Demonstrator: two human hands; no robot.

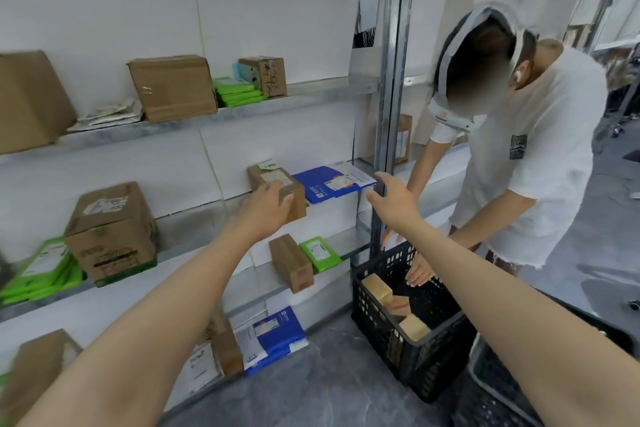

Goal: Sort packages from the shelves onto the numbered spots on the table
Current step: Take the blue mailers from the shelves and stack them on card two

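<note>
- The left hand (268,206) closed round a small brown box (299,198) at the middle level of the shelving, fingers over its labelled top and thumb against its near face.
- The right hand (393,199) hung in the air with fingers spread and nothing in it, well apart from the left, just in front of the metal upright (391,80) that divided two shelf bays.
- A blue mailer (318,185) lay just beside the box on its right, one end jutting past the shelf edge towards the upright.
- Open air lay between the two hands; the upright stood directly behind the right one.
- Below the box, a long brown box (291,262) pointed outwards with its near end at the shelf edge, and a green packet (320,253) lay beside it.
- To the left sat a large carton (110,236) with a stack of green packets (45,270) against it.
- A black crate (415,367) stood on the grey floor (329,374) below the right forearm, with brown boxes in it.
- Another person in a white shirt (540,156) bent over the crate with both hands at its far rim, filling the space right of the upright.
</note>
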